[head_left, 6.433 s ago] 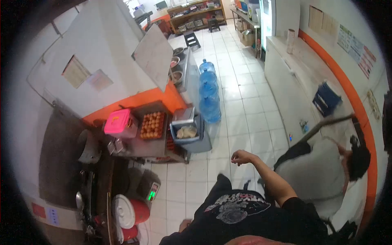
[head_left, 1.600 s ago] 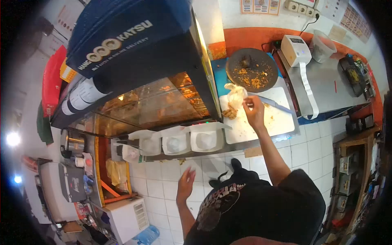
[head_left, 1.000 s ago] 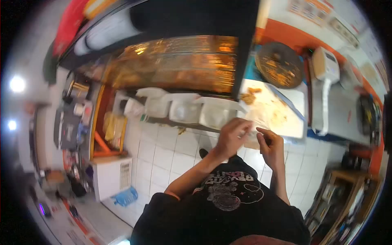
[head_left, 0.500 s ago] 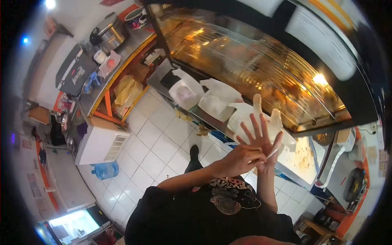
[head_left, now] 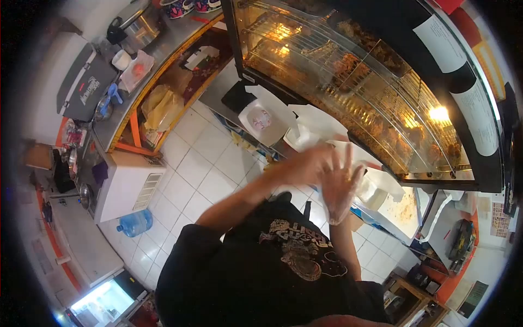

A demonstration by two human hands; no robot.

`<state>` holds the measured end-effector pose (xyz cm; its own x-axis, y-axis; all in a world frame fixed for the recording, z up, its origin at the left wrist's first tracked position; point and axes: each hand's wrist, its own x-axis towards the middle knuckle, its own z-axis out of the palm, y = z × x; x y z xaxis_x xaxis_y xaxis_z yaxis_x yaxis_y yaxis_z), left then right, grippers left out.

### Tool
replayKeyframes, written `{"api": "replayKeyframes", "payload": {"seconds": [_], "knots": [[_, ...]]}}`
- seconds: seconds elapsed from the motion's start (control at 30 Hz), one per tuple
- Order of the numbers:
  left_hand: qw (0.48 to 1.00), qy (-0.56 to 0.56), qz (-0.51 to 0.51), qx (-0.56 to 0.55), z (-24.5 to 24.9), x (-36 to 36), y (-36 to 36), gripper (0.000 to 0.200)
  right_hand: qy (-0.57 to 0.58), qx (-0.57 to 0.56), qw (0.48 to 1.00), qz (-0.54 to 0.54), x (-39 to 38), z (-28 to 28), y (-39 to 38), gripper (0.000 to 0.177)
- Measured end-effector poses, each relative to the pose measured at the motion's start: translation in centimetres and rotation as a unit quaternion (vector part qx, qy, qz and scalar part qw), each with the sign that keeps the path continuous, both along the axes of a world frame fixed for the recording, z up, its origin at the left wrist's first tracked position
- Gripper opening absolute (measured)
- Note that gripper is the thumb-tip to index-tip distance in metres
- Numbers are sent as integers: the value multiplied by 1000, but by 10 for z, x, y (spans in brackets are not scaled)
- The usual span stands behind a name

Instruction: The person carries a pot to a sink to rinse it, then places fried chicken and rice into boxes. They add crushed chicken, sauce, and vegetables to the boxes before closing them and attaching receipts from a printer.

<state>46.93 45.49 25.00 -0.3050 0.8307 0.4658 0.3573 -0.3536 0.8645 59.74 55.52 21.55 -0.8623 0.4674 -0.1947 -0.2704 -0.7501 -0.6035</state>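
My right hand [head_left: 340,191] is held up with its fingers spread. A thin clear plastic glove [head_left: 336,211] covers it, its cuff around the wrist. My left hand [head_left: 309,164] lies across the fingers of the gloved hand, smeared by motion, so its grip does not show. Just beyond both hands stand white foam takeaway boxes with raised lids: one box [head_left: 256,119] at the left, another box [head_left: 301,135] in the middle, and a third box [head_left: 371,188] beside my right hand.
A lit glass food warmer [head_left: 348,76] with wire racks of browned food rises behind the boxes. A stained white board [head_left: 401,213] lies at the right. On the left are a counter with a steel pot [head_left: 143,26], a white cabinet [head_left: 128,191] and a blue water jug [head_left: 135,222].
My left hand has moved from the right wrist up to the gloved fingers. The glove now sits further down over the right hand. The view has shifted slightly.
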Motion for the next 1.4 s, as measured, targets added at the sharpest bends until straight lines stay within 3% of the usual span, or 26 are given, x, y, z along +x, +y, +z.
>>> {"api": "replayKeyframes", "payload": {"seconds": [0.03, 0.07, 0.13, 0.17, 0.2, 0.27, 0.37, 0.43, 0.5, 0.53, 0.57, 0.6, 0.63, 0.67, 0.7, 0.77, 0.8, 0.87, 0.9, 0.93, 0.97, 1.0, 1.07, 1.17, 1.3, 1.4], "knots": [[987, -22, 158, -29, 8, -34, 1, 43, 6, 0, 1000, -1, 2, 6, 8, 82], [930, 94, 348, 67, -7, -88, 21, 48, 10, 41, 999, -22, 6, 11, 13, 79], [859, 59, 487, 143, -3, -174, 47, 64, -8, 84, 993, -81, 20, 19, 14, 73], [817, 79, 530, 215, 2, -202, 63, 69, -28, 95, 988, -115, 29, 23, 16, 70], [824, 80, 510, 232, 3, -217, 75, 69, -22, 84, 985, -148, 44, 17, 18, 69], [743, 233, 596, 196, -5, -246, 98, 75, -46, 95, 974, -201, 74, 9, 11, 67], [737, 245, 607, 171, -10, -240, 109, 76, -95, 80, 940, -319, 106, -11, -7, 65], [772, 235, 567, 168, -11, -224, 120, 80, -159, 112, 922, -334, 102, -17, -24, 62], [803, 242, 519, 166, -21, -195, 132, 80, -129, 130, 938, -295, 56, 6, -38, 61], [821, 245, 490, 163, -25, -181, 138, 80, -168, 189, 929, -271, 20, 28, -48, 46], [852, 285, 417, 138, -31, -164, 139, 82, -199, 327, 895, -229, -8, 32, -47, 37], [878, 320, 340, 111, -39, -147, 128, 84, -227, 456, 841, -180, -35, 36, -47, 30], [944, 254, 170, 127, -33, -136, 106, 82, -246, 586, 756, -159, -81, 75, -68, 22], [926, 324, 72, 180, -59, -131, 103, 75, -160, 842, 490, -161, -117, 91, -63, 20], [971, 189, -39, 143, -65, -125, 69, 68, -172, 631, 749, -106, -145, 94, -69, 20], [961, -157, -211, 81, -73, -112, 2, 55, -187, 625, 755, -69, -205, 97, -69, 23], [987, 93, -131, 5, -93, -123, -23, 53, -226, 689, 683, -86, -230, 99, -66, 25], [985, 146, -93, -10, -131, -132, -78, 48, -79, 789, 571, -212, -278, 38, -29, 36], [981, 128, -106, -96, -143, -144, -102, 41, -207, 825, 499, -169, -294, 41, -17, 42], [976, 35, -103, -187, -146, -158, -128, 42, -240, 864, 356, -263, -303, -16, 16, 54], [977, -8, -82, -195, -155, -172, -153, 44, -279, 866, 339, -238, -320, -24, 37, 52], [978, 76, -57, -185, -163, -189, -175, 45, -322, 860, 346, -191, -336, -24, 57, 51], [948, 17, -19, -319, -166, -209, -215, 43, -407, 834, 368, -60, -362, -25, 98, 53], [940, -21, 47, -337, -181, -216, -250, 40, -457, 791, 400, 70, -388, -22, 139, 61], [939, -122, 42, -319, -176, -212, -246, 38, -442, 805, 394, -32, -401, -15, 148, 51], [961, -47, 27, -271, -177, -215, -219, 38, -394, 806, 420, -138, -385, 3, 140, 48]]}}
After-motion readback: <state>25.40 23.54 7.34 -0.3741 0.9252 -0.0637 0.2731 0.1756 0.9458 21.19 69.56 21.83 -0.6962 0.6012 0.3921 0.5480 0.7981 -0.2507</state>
